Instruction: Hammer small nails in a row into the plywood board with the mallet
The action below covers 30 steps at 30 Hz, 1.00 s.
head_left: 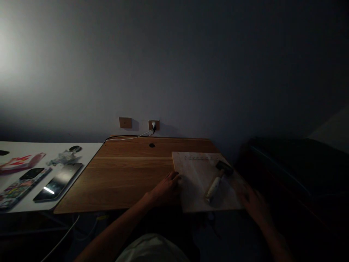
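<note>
If the flat pale rectangular board (195,182) were tilted or tugged from one side, the hammer with a dark blocky head and pale handle (213,187) lying loose across it might slide off; the board sits at the right end of the brown wood-grained table (128,174), reaching about to its near edge, so a pull toward the body could leave it poorly supported; the left hand (167,187) is at the board's left edge and the right hand (255,203) at its right; the gloom hides whether either grip is clenched or merely resting.

A white table (91,147) adjoins on the left, bearing a dark glossy slab-shaped device (58,183); behind, a plain grey wall (191,72) brightens leftward and fades rightward; a white plug (153,124) sits in a brown square socket plate (157,123).
</note>
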{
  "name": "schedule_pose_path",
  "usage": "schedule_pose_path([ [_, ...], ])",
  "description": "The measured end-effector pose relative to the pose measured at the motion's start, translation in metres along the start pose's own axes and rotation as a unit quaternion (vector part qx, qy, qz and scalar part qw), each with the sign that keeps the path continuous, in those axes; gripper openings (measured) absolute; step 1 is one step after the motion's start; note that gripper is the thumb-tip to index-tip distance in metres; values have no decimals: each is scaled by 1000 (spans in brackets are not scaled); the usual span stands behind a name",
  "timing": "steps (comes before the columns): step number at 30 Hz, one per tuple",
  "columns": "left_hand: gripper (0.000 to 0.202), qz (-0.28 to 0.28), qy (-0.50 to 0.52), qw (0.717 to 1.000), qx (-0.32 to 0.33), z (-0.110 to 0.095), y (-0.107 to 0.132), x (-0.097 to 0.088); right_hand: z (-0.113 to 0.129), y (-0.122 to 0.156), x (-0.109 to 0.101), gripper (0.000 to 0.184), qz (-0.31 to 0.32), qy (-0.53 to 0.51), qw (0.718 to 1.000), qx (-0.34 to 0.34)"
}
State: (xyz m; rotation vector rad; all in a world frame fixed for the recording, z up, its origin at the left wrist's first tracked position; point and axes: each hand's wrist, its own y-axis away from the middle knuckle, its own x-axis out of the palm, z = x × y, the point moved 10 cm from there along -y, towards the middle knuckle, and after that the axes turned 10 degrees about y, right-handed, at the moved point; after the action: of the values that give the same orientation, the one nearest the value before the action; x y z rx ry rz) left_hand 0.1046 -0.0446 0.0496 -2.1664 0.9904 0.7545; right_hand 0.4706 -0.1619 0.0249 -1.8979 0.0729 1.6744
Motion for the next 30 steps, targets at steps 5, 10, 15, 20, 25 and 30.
schedule_pose_path([
  [5,40,4,23,1000,7,-7,1,6,-6,7,10,50,46,7,999,-4],
  [10,43,21,-6,999,25,-17,-5,10,-20,2,18,57,104,19,994,31],
  [15,39,15,-89,995,32,-15,-12,12,-42,-6,13,66,93,29,992,84],
  [20,40,20,-126,992,12,-10,-15,18,-52,-15,26,63,136,15,986,90],
  [25,35,13,-119,993,-4,-12,-16,13,-57,-15,23,67,149,29,981,117],
  [30,33,-9,-132,991,-7,-6,-1,-2,-38,-4,7,60,130,34,987,88],
])
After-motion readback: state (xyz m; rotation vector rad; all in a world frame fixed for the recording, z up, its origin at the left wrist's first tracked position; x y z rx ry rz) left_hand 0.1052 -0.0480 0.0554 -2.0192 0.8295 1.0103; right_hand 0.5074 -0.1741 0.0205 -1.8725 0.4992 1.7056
